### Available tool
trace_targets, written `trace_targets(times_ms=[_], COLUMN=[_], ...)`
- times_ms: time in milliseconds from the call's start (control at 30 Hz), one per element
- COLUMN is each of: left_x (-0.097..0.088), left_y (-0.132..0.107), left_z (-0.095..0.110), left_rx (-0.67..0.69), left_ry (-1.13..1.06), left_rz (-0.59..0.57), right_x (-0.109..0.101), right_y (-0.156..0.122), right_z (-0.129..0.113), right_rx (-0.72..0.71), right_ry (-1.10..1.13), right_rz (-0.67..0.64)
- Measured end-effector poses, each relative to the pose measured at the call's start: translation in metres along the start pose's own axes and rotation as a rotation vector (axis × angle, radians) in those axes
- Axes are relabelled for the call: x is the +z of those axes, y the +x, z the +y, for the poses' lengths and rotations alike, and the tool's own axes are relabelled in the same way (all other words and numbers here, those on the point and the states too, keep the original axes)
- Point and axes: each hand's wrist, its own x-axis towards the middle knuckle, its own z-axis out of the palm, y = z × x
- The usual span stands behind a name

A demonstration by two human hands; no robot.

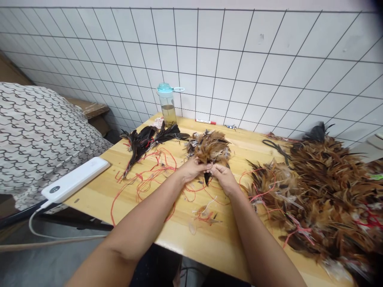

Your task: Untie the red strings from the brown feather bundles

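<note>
Both hands meet over the middle of the wooden table (215,239), at the near edge of a pile of brown feathers (211,145). My left hand (191,169) is closed, its fingertips pinching at a feather among the brown ones. My right hand (223,175) is closed too, thumb and finger pressed together close to the left fingertips; what they pinch is too small to make out. A dark feather (207,178) points down between the hands. Red string (155,171) lies in loose tangles left of the hands.
Black feathers (143,141) lie at the left, near a bottle (168,107) with a blue lid. A large heap of brown feathers (323,191) covers the right side. A white power bank (76,179) sits on the left edge; a red marker (205,121) lies by the tiled wall (209,59).
</note>
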Motion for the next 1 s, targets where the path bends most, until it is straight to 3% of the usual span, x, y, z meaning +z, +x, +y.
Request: trace_targets(times_ms=[167, 333, 500, 767, 1000], left_x=[0.003, 0.003, 0.004, 0.002, -0.006], left_y=[0.001, -0.001, -0.001, 0.0, 0.004], left_z=[0.002, 0.001, -0.001, 0.001, 0.002], left_rx=[-0.075, -0.14, -0.109, -0.064, 0.017], left_ry=[-0.229, -0.287, -0.236, -0.126, 0.094], left_rz=[0.034, 0.031, -0.033, -0.042, 0.045], right_x=[0.001, 0.002, 0.006, 0.008, 0.005], right_y=[-0.002, -0.001, 0.001, 0.003, 0.006], right_z=[-0.008, -0.003, 0.002, 0.004, 0.004], right_rx=[0.0, 0.006, -0.02, -0.008, 0.002], right_ry=[0.049, 0.095, 0.054, -0.04, -0.009], right_rz=[-0.058, -0.019, 0.024, 0.044, 0.112])
